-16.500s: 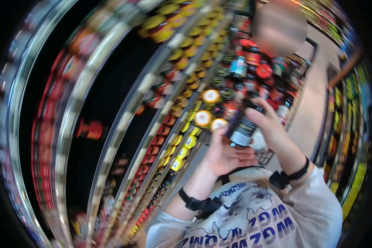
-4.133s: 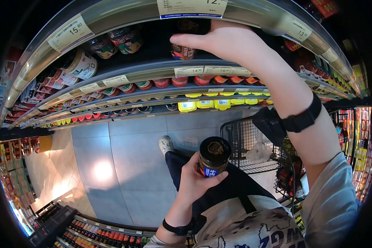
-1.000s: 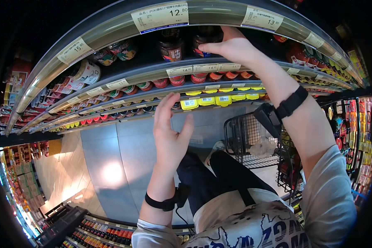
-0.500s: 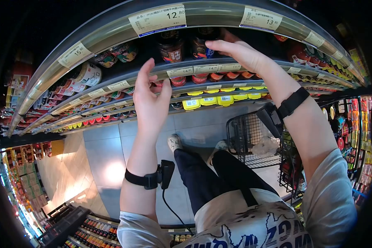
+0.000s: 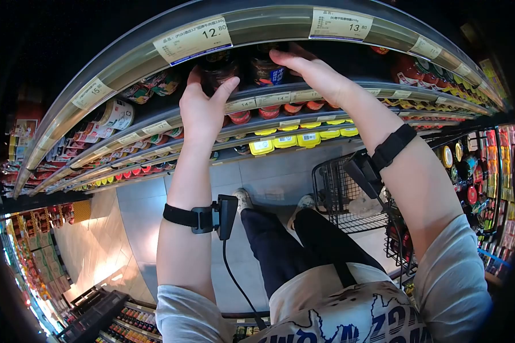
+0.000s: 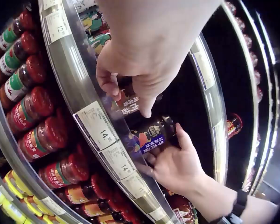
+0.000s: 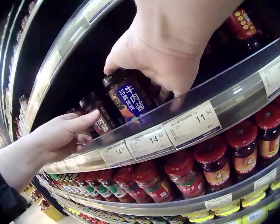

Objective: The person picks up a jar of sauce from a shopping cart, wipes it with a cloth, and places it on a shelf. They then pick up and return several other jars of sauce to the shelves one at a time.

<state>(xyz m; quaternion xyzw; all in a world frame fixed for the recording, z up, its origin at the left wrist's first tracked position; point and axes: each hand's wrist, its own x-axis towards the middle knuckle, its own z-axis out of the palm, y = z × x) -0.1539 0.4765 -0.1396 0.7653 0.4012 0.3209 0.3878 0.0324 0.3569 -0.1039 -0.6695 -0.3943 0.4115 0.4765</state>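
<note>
Two dark-lidded jars of beef sauce stand side by side on the shelf. My right hand (image 5: 315, 71) holds the blue-labelled jar (image 7: 128, 98), thumb by its lid and fingers along its far side. At the brown-labelled jar (image 7: 101, 122), my left hand (image 5: 203, 111) has its thumb across the front and its fingers round the other side. In the left wrist view, that left hand (image 6: 140, 56) covers much of the brown-labelled jar, while the right hand (image 6: 177, 163) cups the blue-labelled one (image 6: 151, 135). The upper shelf's edge partly hides both lids in the head view.
A price rail (image 5: 257, 26) curves low above my hands. Red-lidded jars (image 7: 184, 179) line the shelf below, over yellow tubs (image 5: 286, 141). A wire shopping cart (image 5: 349, 194) stands at right, and more jars (image 5: 117, 114) fill the shelf at left.
The jar held in my left hand 4.1 s ago has left it. My left hand has risen from over the floor to the brown-labelled jar. The right hand has stayed at the blue-labelled jar.
</note>
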